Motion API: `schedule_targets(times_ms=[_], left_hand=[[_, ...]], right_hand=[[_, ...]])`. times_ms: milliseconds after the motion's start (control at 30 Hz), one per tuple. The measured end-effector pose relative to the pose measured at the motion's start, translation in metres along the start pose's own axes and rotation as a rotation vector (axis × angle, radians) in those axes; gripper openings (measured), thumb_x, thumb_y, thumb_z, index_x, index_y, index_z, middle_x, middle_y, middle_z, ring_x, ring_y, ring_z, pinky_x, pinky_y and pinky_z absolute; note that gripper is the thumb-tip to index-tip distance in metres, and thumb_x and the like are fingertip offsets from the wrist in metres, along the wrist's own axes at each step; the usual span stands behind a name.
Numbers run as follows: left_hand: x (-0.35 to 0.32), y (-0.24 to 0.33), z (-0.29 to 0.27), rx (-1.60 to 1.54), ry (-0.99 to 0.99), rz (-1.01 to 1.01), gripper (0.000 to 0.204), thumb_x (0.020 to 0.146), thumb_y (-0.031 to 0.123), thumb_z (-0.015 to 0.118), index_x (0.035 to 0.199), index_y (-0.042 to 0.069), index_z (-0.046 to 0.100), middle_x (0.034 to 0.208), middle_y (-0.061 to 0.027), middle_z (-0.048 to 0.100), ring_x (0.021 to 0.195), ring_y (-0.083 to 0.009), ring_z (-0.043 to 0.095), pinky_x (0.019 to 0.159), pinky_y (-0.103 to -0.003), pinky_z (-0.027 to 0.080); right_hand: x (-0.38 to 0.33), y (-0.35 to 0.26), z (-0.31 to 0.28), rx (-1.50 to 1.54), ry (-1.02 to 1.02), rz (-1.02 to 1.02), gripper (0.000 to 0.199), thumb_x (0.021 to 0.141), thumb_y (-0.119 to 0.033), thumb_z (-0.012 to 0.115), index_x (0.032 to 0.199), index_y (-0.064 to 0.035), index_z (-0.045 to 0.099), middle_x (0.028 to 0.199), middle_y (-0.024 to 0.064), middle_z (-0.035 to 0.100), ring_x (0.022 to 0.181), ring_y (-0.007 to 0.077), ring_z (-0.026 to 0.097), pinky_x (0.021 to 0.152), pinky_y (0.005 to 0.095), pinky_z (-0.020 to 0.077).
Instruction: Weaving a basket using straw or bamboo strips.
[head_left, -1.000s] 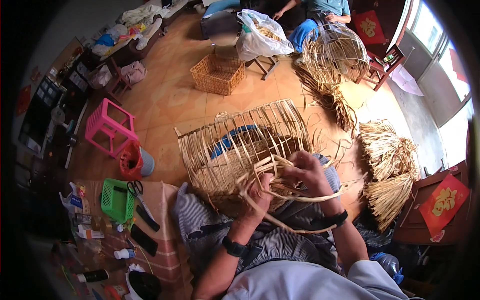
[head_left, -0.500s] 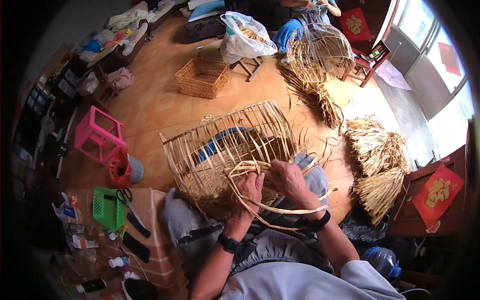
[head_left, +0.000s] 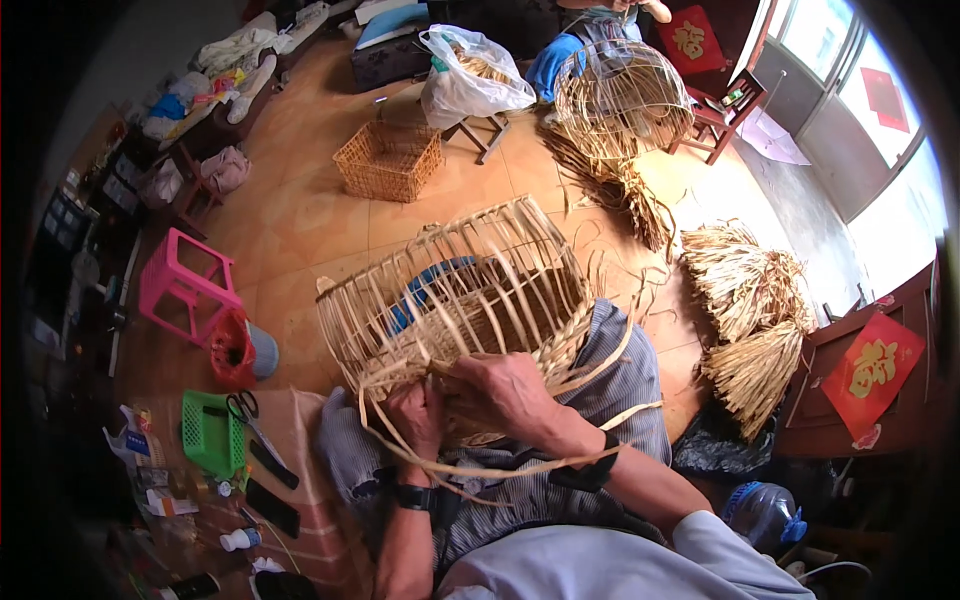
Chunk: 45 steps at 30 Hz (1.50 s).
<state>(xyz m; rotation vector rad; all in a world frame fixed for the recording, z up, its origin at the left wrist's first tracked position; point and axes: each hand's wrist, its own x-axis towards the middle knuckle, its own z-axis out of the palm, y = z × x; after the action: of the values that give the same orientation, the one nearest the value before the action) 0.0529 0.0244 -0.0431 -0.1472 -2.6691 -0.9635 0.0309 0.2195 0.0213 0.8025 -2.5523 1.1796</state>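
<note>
A half-woven straw basket (head_left: 455, 290) lies on its side across my lap, its open frame of upright strands showing above a denser woven part. Both hands work at its near edge. My left hand (head_left: 415, 412) is closed around strands at the edge, its fingertips partly hidden. Beside it, almost touching, my right hand (head_left: 505, 392) pinches a straw strand (head_left: 530, 465), whose long loose ends loop below my wrists and out to the right. Something blue (head_left: 432, 285) shows through the basket's frame.
On the left, a cloth-covered table (head_left: 310, 480) bears a green plastic basket (head_left: 212, 435), scissors (head_left: 250, 415) and small items. A pink stool (head_left: 190, 285) and bin (head_left: 262, 352) stand beyond. Straw bundles (head_left: 745, 300) lie at right. Ahead, another person (head_left: 610, 25) sits behind a wire-framed basket (head_left: 625, 100).
Both hands have moved left and nearer along the basket's edge, carrying the looped strand along. The basket has turned slightly in my lap, and the whole view has shifted a little.
</note>
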Motion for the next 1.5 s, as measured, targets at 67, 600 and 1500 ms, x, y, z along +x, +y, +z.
schedule_targets(times_ms=[67, 600, 1500], left_hand=[[0.001, -0.002, 0.001, -0.05, 0.043, -0.012, 0.034, 0.105, 0.023, 0.055, 0.086, -0.003, 0.068, 0.082, -0.0227, 0.068, 0.079, -0.0409, 0.067, 0.069, -0.046, 0.051], [0.001, 0.017, -0.088, -0.384, -0.092, -0.108, 0.028, 0.106, 0.02, 0.056, 0.108, -0.002, 0.073, 0.093, -0.0145, 0.075, 0.085, -0.023, 0.074, 0.075, -0.034, 0.057], [0.011, 0.054, -0.05, 0.19, -0.063, 0.271, 0.021, 0.095, 0.01, 0.064, 0.113, 0.001, 0.067, 0.106, -0.015, 0.068, 0.108, -0.0335, 0.061, 0.097, -0.044, 0.047]], right_hand=[[0.003, 0.016, 0.01, 0.149, -0.015, 0.231, 0.023, 0.097, -0.026, 0.071, 0.091, -0.0046, 0.067, 0.072, 0.0094, 0.064, 0.064, 0.0242, 0.064, 0.058, 0.0375, 0.0498], [-0.011, -0.005, -0.014, 0.109, -0.452, 0.443, 0.046, 0.095, -0.045, 0.069, 0.087, 0.0003, 0.073, 0.071, 0.0225, 0.066, 0.062, 0.0403, 0.062, 0.062, 0.0459, 0.0511], [-0.13, 0.115, -0.111, 1.863, 0.731, 0.496, 0.03, 0.109, -0.037, 0.052, 0.095, -0.011, 0.06, 0.086, 0.0044, 0.067, 0.049, 0.0076, 0.034, 0.048, 0.0239, 0.0327]])
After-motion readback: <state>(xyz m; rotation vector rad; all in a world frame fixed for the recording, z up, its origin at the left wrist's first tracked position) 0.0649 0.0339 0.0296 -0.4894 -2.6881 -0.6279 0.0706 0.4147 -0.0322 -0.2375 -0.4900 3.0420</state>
